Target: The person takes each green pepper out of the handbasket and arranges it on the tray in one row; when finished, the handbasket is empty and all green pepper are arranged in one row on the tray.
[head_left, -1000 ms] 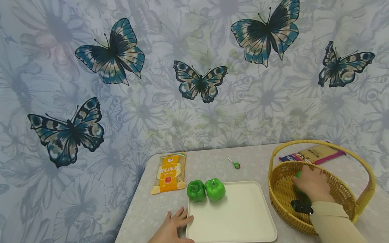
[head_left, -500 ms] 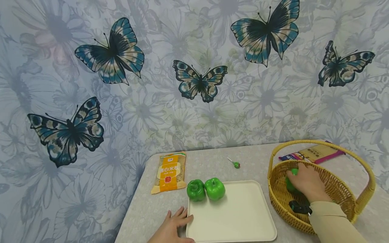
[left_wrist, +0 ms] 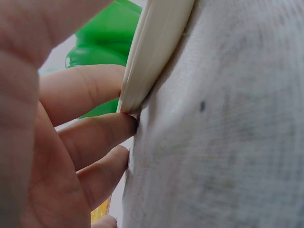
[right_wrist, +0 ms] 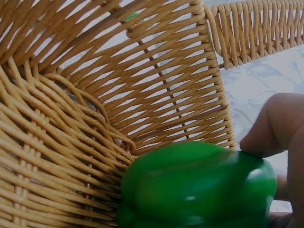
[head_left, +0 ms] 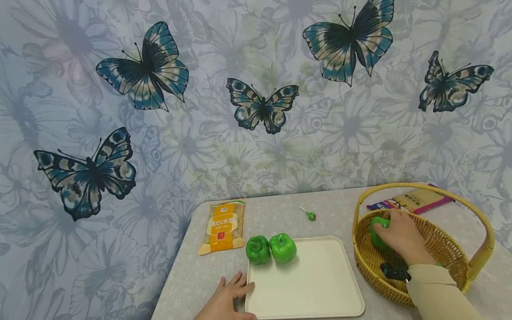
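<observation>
Inside the yellow wicker basket (head_left: 448, 242), my right hand (head_left: 406, 238) grips a green bell pepper (right_wrist: 199, 187), thumb and fingers on its one end. The right wrist view has it close to the woven wall. My left hand (head_left: 230, 298) lies at the left edge of the cream tray (head_left: 308, 284), fingers spread and fingertips touching the rim, as the left wrist view also shows. Two more green peppers, a darker one (head_left: 258, 250) and a brighter one (head_left: 283, 247), sit side by side at the tray's back left corner.
Behind the tray lies a lollipop (head_left: 310, 216) with a green and red wrapper. A yellow-orange food packet (head_left: 223, 227) is at the back left. A tan and purple packet (head_left: 416, 201) lies behind the basket, whose tall handle (head_left: 404, 186) arches over it.
My right hand, gripping the pepper, has shifted left within the basket, and more of the pepper shows now. My left hand has stayed at the tray's edge.
</observation>
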`<state>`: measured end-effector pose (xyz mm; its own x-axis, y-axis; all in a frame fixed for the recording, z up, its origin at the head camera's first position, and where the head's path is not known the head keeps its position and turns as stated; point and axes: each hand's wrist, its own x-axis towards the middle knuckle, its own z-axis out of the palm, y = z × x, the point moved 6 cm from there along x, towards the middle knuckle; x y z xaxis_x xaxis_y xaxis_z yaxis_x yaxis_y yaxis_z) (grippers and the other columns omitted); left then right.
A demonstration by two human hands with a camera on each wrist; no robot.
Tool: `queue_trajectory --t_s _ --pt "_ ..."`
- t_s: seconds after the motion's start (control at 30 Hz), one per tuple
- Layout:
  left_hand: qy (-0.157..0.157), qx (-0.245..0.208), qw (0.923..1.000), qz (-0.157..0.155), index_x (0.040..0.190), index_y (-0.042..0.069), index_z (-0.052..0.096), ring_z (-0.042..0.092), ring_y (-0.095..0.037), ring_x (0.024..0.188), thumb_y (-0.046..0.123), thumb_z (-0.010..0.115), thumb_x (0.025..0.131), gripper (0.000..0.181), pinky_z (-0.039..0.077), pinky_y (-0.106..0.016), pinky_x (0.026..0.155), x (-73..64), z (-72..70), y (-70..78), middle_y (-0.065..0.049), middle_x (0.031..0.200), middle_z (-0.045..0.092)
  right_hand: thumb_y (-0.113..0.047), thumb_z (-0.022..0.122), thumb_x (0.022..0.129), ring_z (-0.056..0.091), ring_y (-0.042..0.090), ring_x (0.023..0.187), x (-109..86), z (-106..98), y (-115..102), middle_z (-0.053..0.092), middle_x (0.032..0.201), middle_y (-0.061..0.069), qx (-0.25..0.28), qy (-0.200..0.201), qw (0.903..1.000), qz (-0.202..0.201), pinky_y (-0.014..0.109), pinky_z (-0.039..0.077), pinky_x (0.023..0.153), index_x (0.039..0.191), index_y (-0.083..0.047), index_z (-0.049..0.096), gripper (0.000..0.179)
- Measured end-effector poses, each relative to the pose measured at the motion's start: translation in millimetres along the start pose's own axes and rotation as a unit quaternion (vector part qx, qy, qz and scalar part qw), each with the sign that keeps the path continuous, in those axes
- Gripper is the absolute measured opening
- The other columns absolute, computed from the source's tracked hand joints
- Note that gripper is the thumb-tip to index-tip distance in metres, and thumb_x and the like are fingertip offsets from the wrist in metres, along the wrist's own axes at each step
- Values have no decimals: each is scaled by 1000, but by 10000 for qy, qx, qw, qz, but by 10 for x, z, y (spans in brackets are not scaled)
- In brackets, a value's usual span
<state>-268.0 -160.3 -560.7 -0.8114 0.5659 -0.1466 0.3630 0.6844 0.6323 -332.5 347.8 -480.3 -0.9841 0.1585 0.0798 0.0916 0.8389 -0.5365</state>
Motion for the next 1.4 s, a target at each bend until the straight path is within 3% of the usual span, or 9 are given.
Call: queue_trajectory --t_s 0.47,0.73,0.87,1.0,1.1,1.27,1.4 --pt "14 26 10000 17 146 12 61 29 -58 147 51 83 84 76 8 -89 104 0 -7 22 -31 155 43 -37 72 91 50 31 83 -18 42 -84 51 100 20 -186 165 9980 -586 44 46 67 97 -1 52 42" --pt "-28 -62 9999 -75 146 13 61 28 -58 148 50 83 83 76 6 -88 105 -1 -5 21 -30 156 43 -30 78 85 47 28 81 -45 5 -158 48 93 14 -79 471 9955 -818 38 40 64 94 -2 50 40" --pt "-14 -112 9999 -122 146 14 61 28 -57 148 51 83 83 76 6 -88 105 6 1 -2 -29 156 43 -28 81 84 51 33 84 -22 11 -163 53 100 24 37 450 9949 -906 41 45 66 107 6 50 52" --pt "20 -120 9999 -60 146 13 60 28 -57 148 51 83 83 77 6 -89 104 3 5 -2 -29 156 43 -33 78 87 56 50 105 -16 38 -150 50 127 39 -81 262 9957 -881 60 52 81 132 14 50 70" --pt "51 -90 9999 -18 146 13 60 28 -57 148 51 83 83 77 6 -89 103 -6 -1 11 -30 156 43 -34 75 89 54 54 112 -24 44 -147 48 132 39 -164 201 9960 -856 66 50 86 132 11 55 65" --pt "53 -100 9999 -15 146 13 61 28 -57 148 51 83 83 77 6 -89 104 -10 -9 27 -30 156 43 -32 78 86 55 36 90 -22 26 -148 57 110 27 -74 302 9959 -845 46 50 71 114 6 56 51" --pt "35 -117 9999 -32 145 12 61 28 -57 148 50 83 84 76 6 -89 104 -8 -9 29 -30 156 43 -31 80 84 53 30 84 -10 44 -135 56 104 22 15 150 9966 -805 39 47 66 110 4 52 52"
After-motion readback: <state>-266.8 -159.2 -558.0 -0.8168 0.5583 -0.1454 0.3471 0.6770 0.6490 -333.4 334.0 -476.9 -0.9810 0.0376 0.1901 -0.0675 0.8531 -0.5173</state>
